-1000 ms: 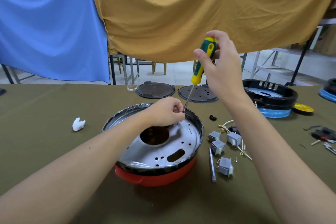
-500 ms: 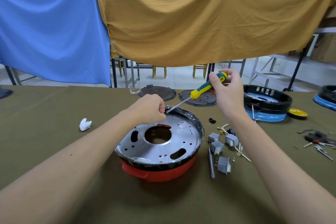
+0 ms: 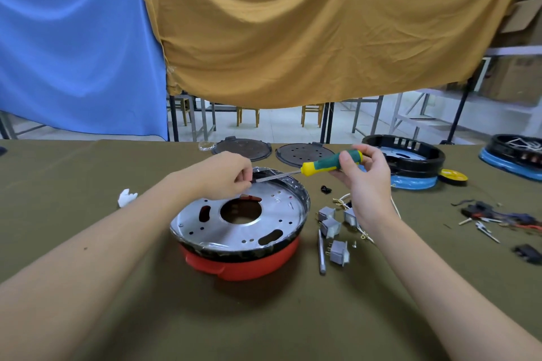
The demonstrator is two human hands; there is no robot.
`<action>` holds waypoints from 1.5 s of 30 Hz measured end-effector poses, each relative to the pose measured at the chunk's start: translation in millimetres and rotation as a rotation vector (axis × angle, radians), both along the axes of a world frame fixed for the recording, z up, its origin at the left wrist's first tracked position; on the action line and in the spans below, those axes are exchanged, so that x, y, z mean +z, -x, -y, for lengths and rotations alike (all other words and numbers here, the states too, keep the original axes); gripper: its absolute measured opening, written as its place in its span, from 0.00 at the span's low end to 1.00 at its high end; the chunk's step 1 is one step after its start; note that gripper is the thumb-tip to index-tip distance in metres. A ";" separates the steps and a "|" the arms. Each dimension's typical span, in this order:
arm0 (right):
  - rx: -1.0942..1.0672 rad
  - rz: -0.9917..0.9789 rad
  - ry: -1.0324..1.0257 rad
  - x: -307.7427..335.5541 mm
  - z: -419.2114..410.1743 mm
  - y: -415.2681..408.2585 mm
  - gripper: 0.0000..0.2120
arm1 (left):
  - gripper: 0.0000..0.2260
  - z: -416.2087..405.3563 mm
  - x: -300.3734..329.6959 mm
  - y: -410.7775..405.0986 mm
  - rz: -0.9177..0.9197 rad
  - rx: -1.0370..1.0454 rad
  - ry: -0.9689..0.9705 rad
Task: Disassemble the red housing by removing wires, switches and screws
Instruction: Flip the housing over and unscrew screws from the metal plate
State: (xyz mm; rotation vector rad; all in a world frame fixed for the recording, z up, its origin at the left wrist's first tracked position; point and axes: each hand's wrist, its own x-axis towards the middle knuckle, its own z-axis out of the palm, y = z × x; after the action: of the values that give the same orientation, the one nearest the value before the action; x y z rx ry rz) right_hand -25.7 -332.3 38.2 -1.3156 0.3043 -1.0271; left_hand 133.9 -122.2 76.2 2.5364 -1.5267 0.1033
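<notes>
Where blue and ochre cloths (image 3: 322, 32) hang, an olive-covered table (image 3: 73, 184) stretches.

There is one red housing (image 3: 243, 265) on the tabletop (image 3: 88, 173). There is one screwdriver (image 3: 319, 165). Two hands are in view, a left hand (image 3: 223, 177) and a right hand (image 3: 365, 177). Four small grey switches (image 3: 339, 252) lie beside the housing. Two dark round lids (image 3: 303, 153) sit at the back. Two black and blue housings (image 3: 410, 164) stand at the right. One yellow disc (image 3: 453, 176) lies between them. Two big cloths (image 3: 293, 32) hang up, one blue and one yellow-brown.
</notes>
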 end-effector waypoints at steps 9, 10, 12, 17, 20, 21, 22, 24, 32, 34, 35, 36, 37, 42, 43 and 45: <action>-0.019 0.042 -0.233 -3.6 12.6 10.3 0.19 | 0.06 -17.2 -4.7 4.8 -0.125 0.145 0.102; 0.033 0.013 -0.301 -4.6 12.9 11.1 0.19 | 0.05 -19.7 -5.6 8.5 -0.273 0.139 0.198; 0.137 -0.018 -0.462 -5.6 9.8 11.3 0.16 | 0.05 -18.6 -8.5 17.8 -0.643 0.149 0.378; 0.302 -0.010 -0.753 -2.3 -4.1 15.7 0.08 | 0.05 -4.4 -15.8 40.0 -1.243 0.103 0.692; 0.572 -0.025 -0.641 2.9 -12.3 21.0 0.16 | 0.07 4.0 -18.4 49.6 -1.372 0.104 0.696; 0.631 -0.059 -0.561 4.3 -15.0 21.7 0.18 | 0.08 6.9 -18.5 51.8 -1.415 0.116 0.695; 0.654 -0.096 -0.485 4.9 -17.9 21.2 0.19 | 0.09 9.3 -18.4 54.0 -1.444 0.126 0.694; 0.602 -0.171 -0.342 4.5 -25.0 19.0 0.18 | 0.08 15.0 -18.0 58.6 -1.463 0.139 0.687; 0.273 -0.341 0.392 -4.3 -37.6 19.8 0.03 | 0.05 29.9 -21.0 70.9 -1.407 0.163 0.647; 0.227 -0.338 0.483 -5.5 -39.1 20.0 0.02 | 0.05 31.6 -21.7 71.0 -1.357 0.169 0.636; 0.202 -0.342 0.536 -6.0 -39.5 20.1 0.03 | 0.05 32.5 -21.2 71.6 -1.333 0.172 0.623; 0.183 -0.346 0.582 -6.3 -39.3 20.4 0.03 | 0.05 32.8 -20.8 72.4 -1.310 0.173 0.608; 0.178 -0.351 0.612 -5.1 -38.7 21.1 0.04 | 0.06 33.1 -20.2 72.7 -1.277 0.169 0.589; 0.309 -0.565 0.538 7.3 -8.0 30.0 0.03 | 0.11 25.8 -12.6 64.9 -0.622 0.122 0.263; 0.326 -0.650 0.533 7.8 2.9 33.3 0.02 | 0.10 21.8 -9.2 61.0 -0.423 0.114 0.133; 0.344 -0.841 0.579 7.6 22.1 41.3 0.02 | 0.09 14.7 -1.8 53.4 -0.223 0.125 -0.141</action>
State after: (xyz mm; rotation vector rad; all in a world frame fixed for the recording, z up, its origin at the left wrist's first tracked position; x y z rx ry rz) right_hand -67.0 -354.4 45.8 -2.2115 0.3995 -0.2137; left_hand 80.4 -136.9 74.4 2.6445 -1.3345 -0.2713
